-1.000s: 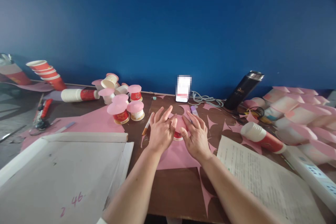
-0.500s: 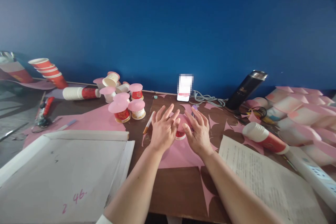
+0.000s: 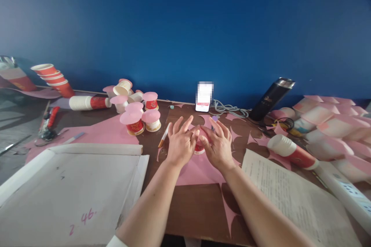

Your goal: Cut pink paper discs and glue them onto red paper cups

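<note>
A red paper cup point(image 3: 199, 149) stands upside down between my hands, with a pink paper disc point(image 3: 203, 134) on its top. From the left side, my left hand point(image 3: 182, 144) touches the disc with its thumb, its other fingers spread. On the right, my right hand point(image 3: 218, 142) bends its index finger and thumb onto the disc while its remaining fingers stretch out. Both hands cover most of the disc and the cup's sides. Beneath lies a sheet of pink paper point(image 3: 199, 173). Further left stand several cups topped with pink discs point(image 3: 135, 117).
A white box lid point(image 3: 95, 185) lies at the left, a marker point(image 3: 164, 136) beside my left hand. A lit phone point(image 3: 203, 98) leans at the wall near a black flask point(image 3: 271, 100). At the right are stacked cups point(image 3: 292, 152), a printed sheet point(image 3: 292, 197) and a power strip point(image 3: 344, 189).
My right index finger has bent inward over the disc, close to my left thumb. The left hand and the cup have hardly moved.
</note>
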The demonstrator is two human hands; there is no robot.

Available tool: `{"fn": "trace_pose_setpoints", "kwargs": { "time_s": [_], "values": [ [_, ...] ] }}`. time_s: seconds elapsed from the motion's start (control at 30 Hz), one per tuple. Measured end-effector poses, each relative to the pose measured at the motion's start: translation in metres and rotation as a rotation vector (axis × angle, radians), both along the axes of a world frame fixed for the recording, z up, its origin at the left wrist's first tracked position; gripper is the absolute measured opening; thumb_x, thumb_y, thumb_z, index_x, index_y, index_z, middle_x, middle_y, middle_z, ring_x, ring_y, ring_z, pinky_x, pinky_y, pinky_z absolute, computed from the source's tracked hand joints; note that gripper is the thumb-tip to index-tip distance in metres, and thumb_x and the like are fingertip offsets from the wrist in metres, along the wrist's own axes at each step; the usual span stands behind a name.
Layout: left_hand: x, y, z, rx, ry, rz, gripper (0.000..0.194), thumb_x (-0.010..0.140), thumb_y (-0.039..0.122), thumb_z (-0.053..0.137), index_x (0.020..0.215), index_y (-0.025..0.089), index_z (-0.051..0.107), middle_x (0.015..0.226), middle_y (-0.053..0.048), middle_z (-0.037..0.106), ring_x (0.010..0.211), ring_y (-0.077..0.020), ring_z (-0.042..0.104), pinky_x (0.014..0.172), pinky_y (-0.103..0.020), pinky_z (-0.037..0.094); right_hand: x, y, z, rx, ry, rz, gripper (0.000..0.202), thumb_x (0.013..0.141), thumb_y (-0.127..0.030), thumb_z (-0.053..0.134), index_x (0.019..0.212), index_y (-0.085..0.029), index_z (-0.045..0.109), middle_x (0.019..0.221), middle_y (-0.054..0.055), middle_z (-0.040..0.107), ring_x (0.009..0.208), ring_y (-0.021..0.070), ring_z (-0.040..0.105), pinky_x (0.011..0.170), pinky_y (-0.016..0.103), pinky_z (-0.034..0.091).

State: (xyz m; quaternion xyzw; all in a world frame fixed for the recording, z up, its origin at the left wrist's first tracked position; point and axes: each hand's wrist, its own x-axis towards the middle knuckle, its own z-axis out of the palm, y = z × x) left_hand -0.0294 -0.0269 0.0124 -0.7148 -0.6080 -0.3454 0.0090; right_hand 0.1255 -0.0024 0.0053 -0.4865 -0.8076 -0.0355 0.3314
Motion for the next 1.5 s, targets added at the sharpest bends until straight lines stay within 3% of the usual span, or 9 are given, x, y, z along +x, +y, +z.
{"fn": "trace_pose_setpoints", "kwargs": {
  "time_s": [0.23, 0.33, 0.4, 0.47, 0.63, 0.8, 1.13, 1.37, 1.5],
  "values": [
    [0.0, 0.002, -0.005, 0.007, -0.103, -0.044, 0.042, 0.097, 0.042, 0.03, 0.122, 0.031, 0.062, 0.147, 0.001, 0.042, 0.138, -0.0282, 0.028, 0.112, -0.055, 0.016, 0.0, 0.003, -0.007, -0.001, 0.115, 0.055, 0.04, 0.093, -0.048, 0.041, 0.125, -0.031, 0.058, 0.146, 0.003, 0.042, 0.135, 0.0309, 0.033, 0.109, 0.055, 0.027],
    [-0.002, 0.004, -0.009, 0.025, -0.287, -0.095, 0.046, 0.098, 0.041, 0.027, 0.136, 0.028, 0.049, 0.149, -0.002, 0.04, 0.14, -0.0242, 0.026, 0.113, -0.048, 0.02, 0.006, 0.005, -0.011, 0.009, 0.334, 0.111, 0.045, 0.097, -0.042, 0.034, 0.138, -0.03, 0.045, 0.146, 0.005, 0.043, 0.135, 0.026, 0.036, 0.11, 0.051, 0.028],
    [-0.005, 0.007, -0.012, 0.026, -0.43, -0.099, 0.049, 0.099, 0.04, 0.024, 0.144, 0.025, 0.036, 0.15, -0.005, 0.038, 0.141, -0.0213, 0.027, 0.114, -0.044, 0.022, 0.01, 0.007, -0.014, -0.01, 0.477, 0.075, 0.047, 0.099, -0.039, 0.029, 0.145, -0.029, 0.035, 0.148, 0.005, 0.041, 0.137, 0.0241, 0.034, 0.111, 0.05, 0.027],
    [-0.006, 0.01, -0.015, 0.019, -0.502, -0.064, 0.051, 0.099, 0.04, 0.022, 0.145, 0.023, 0.034, 0.149, -0.007, 0.039, 0.14, -0.0208, 0.03, 0.114, -0.043, 0.022, 0.014, 0.009, -0.016, -0.027, 0.532, 0.023, 0.047, 0.099, -0.039, 0.027, 0.146, -0.031, 0.032, 0.148, 0.005, 0.04, 0.138, 0.0236, 0.032, 0.112, 0.051, 0.025],
    [-0.001, 0.013, -0.024, 0.035, -0.357, -0.012, 0.049, 0.098, 0.039, 0.025, 0.14, 0.022, 0.042, 0.144, -0.006, 0.046, 0.139, -0.0232, 0.031, 0.113, -0.046, 0.025, 0.011, 0.01, -0.024, -0.011, 0.314, 0.065, 0.047, 0.099, -0.04, 0.027, 0.145, -0.03, 0.033, 0.151, 0.006, 0.036, 0.139, 0.0235, 0.031, 0.111, 0.05, 0.025],
    [0.004, 0.008, -0.021, 0.043, -0.181, 0.014, 0.045, 0.098, 0.034, 0.027, 0.138, 0.025, 0.045, 0.144, -0.003, 0.047, 0.139, -0.0231, 0.031, 0.112, -0.047, 0.023, 0.003, 0.004, -0.026, -0.074, 0.106, 0.027, 0.053, 0.098, -0.047, 0.029, 0.147, -0.026, 0.031, 0.154, 0.007, 0.029, 0.142, 0.0279, 0.023, 0.11, 0.053, 0.025],
    [0.006, 0.006, -0.016, 0.032, -0.064, 0.038, 0.042, 0.095, 0.026, 0.034, 0.136, 0.024, 0.047, 0.142, -0.002, 0.049, 0.137, -0.0235, 0.033, 0.113, -0.05, 0.019, 0.0, -0.001, -0.024, -0.104, 0.061, -0.034, 0.055, 0.096, -0.05, 0.032, 0.144, -0.023, 0.038, 0.153, 0.008, 0.031, 0.14, 0.03, 0.025, 0.109, 0.053, 0.027],
    [0.006, 0.005, -0.016, 0.027, -0.171, -0.008, 0.042, 0.095, 0.029, 0.035, 0.135, 0.026, 0.049, 0.142, -0.003, 0.049, 0.138, -0.0252, 0.031, 0.114, -0.052, 0.015, -0.001, 0.0, -0.025, -0.133, 0.175, 0.019, 0.054, 0.095, -0.05, 0.038, 0.143, -0.026, 0.038, 0.152, 0.009, 0.033, 0.139, 0.0306, 0.027, 0.109, 0.057, 0.025],
    [0.0, 0.006, -0.012, -0.082, -0.513, -0.046, 0.051, 0.097, 0.041, 0.029, 0.144, 0.023, 0.036, 0.15, -0.007, 0.038, 0.141, -0.0235, 0.027, 0.114, -0.046, 0.02, 0.005, 0.002, -0.024, -0.266, 0.471, 0.063, 0.056, 0.096, -0.051, 0.034, 0.147, -0.03, 0.029, 0.152, 0.007, 0.034, 0.141, 0.0261, 0.026, 0.112, 0.056, 0.022]
  ]
}}
